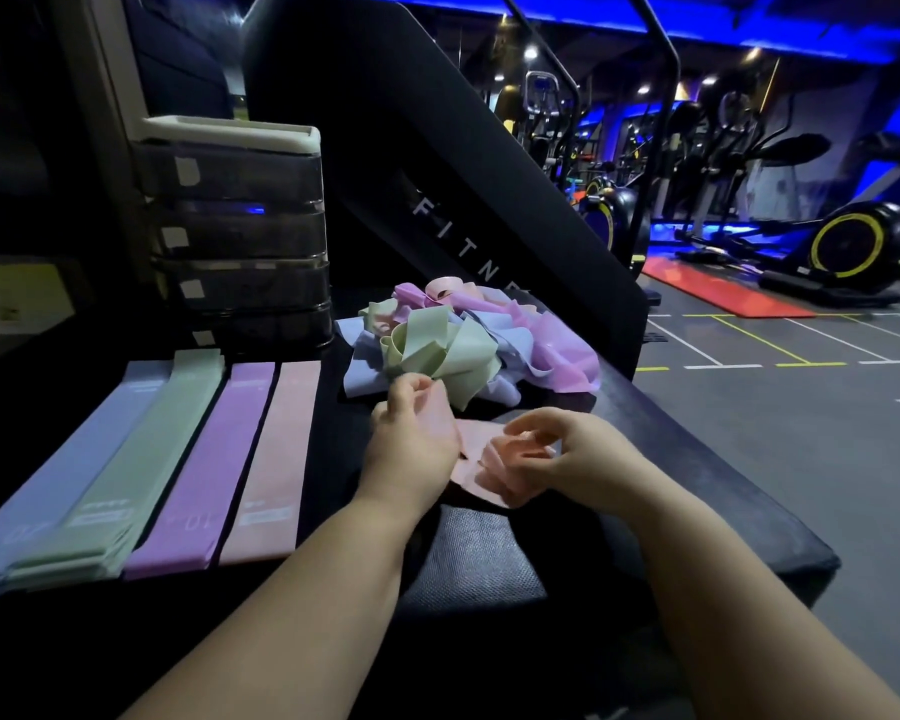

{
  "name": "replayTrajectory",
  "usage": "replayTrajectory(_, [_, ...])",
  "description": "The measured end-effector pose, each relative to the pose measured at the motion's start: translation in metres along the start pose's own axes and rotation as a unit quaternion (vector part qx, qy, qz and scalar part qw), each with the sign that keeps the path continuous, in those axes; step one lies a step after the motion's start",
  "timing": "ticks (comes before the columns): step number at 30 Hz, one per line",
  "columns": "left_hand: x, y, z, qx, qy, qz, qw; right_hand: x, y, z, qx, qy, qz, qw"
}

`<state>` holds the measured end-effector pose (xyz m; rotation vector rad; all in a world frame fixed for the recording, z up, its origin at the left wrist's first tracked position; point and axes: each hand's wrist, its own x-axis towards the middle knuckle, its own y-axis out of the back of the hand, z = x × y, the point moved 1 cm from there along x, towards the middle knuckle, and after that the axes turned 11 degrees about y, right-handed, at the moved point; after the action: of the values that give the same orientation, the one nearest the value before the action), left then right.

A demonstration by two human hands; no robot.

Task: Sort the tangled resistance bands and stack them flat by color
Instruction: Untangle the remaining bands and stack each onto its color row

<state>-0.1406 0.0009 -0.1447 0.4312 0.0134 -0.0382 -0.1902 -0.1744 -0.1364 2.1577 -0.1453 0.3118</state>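
A tangled heap of bands [463,345], green, blue, purple and pink, lies on the black bench [697,491]. Just in front of it a crumpled pink band [510,465] sits between my hands. My left hand [411,439] pinches one end of it, near the heap's green loop. My right hand [578,454] grips the bunched folds on the other side. To the left lie flat stacks side by side: blue stack [68,470], green stack [141,459], purple stack [214,459] and pink stack [276,454].
A dark drawer tower [240,231] with a white top stands behind the flat stacks. A black slanted machine panel [463,200] rises behind the heap. The bench edge drops to the gym floor on the right, with exercise machines [848,241] beyond.
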Motion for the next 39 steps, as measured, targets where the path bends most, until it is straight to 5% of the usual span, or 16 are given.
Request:
replayTrajectory(12, [0.003, -0.004, -0.010, 0.192, -0.004, 0.053, 0.980, -0.001, 0.010, 0.003, -0.091, -0.053, 0.037, 0.994])
replayTrajectory(19, [0.001, -0.005, -0.006, 0.228, -0.127, 0.074, 0.962, 0.000, -0.002, -0.007, -0.084, 0.145, 0.030, 0.985])
replayTrajectory(23, [0.003, -0.005, -0.010, 0.190, -0.081, 0.013, 0.978, 0.001, -0.008, -0.004, -0.086, 0.186, -0.007, 0.979])
replayTrajectory(29, [0.005, -0.001, -0.010, 0.173, -0.063, 0.030, 0.982, -0.001, -0.014, -0.013, -0.166, 0.090, -0.049, 0.981])
replayTrajectory(34, [0.007, 0.002, -0.009, 0.122, -0.046, 0.027, 0.991, 0.000, -0.033, -0.028, -0.224, 0.024, 0.002, 0.974])
replayTrajectory(39, [0.011, 0.005, -0.009, 0.070, -0.033, 0.022, 0.997, 0.005, -0.038, -0.023, -0.171, -0.030, 0.023, 0.985])
